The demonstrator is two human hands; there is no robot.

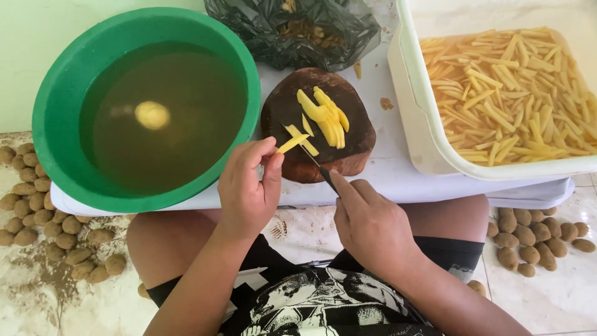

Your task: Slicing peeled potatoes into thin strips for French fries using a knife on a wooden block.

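Observation:
My left hand (249,186) pinches a yellow potato strip (292,144) over the near edge of a round dark wooden cutting board (354,152). In my right hand (370,221) is a knife (311,158) with a dark handle, its blade pointing up-left onto the board beside the strip. Several more cut potato strips (326,115) lie in the middle of the board.
A green basin (56,99) of cloudy water with one peeled potato (152,115) stands at left. A white tub (413,99) of cut strips is at right. A dark plastic bag (298,28) of peelings sits behind the board. Unpeeled potatoes (43,218) cover the floor on both sides.

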